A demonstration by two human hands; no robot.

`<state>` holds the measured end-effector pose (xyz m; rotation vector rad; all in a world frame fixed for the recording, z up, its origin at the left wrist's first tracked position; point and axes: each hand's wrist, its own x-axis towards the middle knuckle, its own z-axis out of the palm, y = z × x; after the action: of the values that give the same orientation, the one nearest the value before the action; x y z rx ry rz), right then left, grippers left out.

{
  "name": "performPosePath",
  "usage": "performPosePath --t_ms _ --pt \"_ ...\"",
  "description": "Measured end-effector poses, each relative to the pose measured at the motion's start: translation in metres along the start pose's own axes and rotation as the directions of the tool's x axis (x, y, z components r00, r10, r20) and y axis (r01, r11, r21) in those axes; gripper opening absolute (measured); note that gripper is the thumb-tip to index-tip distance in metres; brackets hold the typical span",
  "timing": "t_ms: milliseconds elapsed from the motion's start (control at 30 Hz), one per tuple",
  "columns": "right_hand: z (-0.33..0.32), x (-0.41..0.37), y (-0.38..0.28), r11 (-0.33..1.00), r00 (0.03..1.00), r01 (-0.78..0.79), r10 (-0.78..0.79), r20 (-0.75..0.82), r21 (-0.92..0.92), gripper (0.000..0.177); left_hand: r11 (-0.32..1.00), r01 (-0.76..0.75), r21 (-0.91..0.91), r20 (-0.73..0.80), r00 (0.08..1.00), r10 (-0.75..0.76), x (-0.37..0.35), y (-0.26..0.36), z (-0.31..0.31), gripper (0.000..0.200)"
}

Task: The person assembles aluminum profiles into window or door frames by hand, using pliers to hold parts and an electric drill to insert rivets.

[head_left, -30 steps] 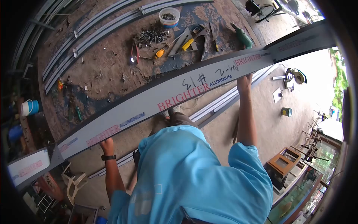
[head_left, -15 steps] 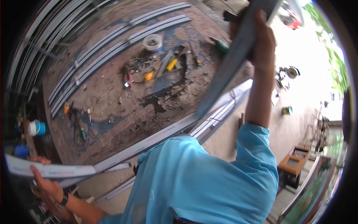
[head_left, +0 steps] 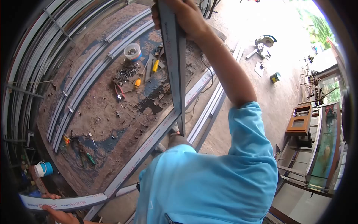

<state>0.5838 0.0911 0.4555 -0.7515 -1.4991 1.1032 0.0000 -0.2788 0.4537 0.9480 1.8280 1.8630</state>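
Observation:
A long aluminium frame with printed white film (head_left: 149,143) runs diagonally along the near edge of the worktable (head_left: 108,130). My right hand (head_left: 182,16), at the top, is wrapped round the upper end of a grey bar (head_left: 172,63) that joins the long piece near its middle. At the lower left my left hand (head_left: 56,209) grips a film-covered end bar (head_left: 67,201), fingers above and thumb below it. Two pairs of aluminium profiles (head_left: 87,76) lie at the table's far side.
On the table are a tub of screws (head_left: 132,52), a yellow-handled tool (head_left: 155,65), red pliers (head_left: 119,91) and a green-handled tool (head_left: 91,158). More profiles (head_left: 209,108) lie on the floor side. A mitre saw (head_left: 264,43) and wooden cabinet (head_left: 299,119) stand right.
My right hand has swung left with the grey bar, which now stands more upright in view. My left hand and its end bar appear lower. The view has shifted too.

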Motion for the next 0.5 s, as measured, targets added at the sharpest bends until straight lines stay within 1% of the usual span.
performPosePath --t_ms 100,167,200,233,367,400,500 --pt "0.038 0.015 0.014 0.990 0.992 0.123 -0.125 -0.026 -0.076 0.051 0.998 0.034 0.055 -0.097 0.995 -0.028 0.008 -0.009 -0.035 0.051" --pt "0.069 0.009 0.013 0.992 0.997 0.078 -0.077 0.012 -0.103 0.049 0.992 0.053 0.118 -0.172 0.984 -0.033 0.012 -0.007 -0.047 0.051" --pt "0.081 0.012 0.014 0.996 0.997 0.069 -0.068 0.030 -0.053 0.046 0.987 0.064 0.145 -0.209 0.977 -0.033 0.015 -0.007 -0.048 0.051" --pt "0.092 0.013 0.014 0.997 0.999 0.035 -0.033 0.030 -0.062 0.048 0.986 0.064 0.157 -0.245 0.969 -0.024 0.017 -0.004 -0.048 0.051" --pt "0.132 0.009 0.028 0.997 0.989 0.073 -0.075 0.124 0.018 0.057 0.982 0.058 0.182 -0.320 0.947 0.004 0.014 0.005 -0.049 0.051" --pt "0.144 0.006 0.030 0.995 0.989 0.096 -0.094 0.113 -0.016 0.051 0.981 0.056 0.184 -0.339 0.941 0.010 0.014 0.007 -0.051 0.051" --pt "0.168 0.000 0.023 0.995 0.991 0.097 -0.100 0.094 0.030 0.053 0.974 0.056 0.217 -0.392 0.919 0.035 0.010 0.018 -0.064 0.051"
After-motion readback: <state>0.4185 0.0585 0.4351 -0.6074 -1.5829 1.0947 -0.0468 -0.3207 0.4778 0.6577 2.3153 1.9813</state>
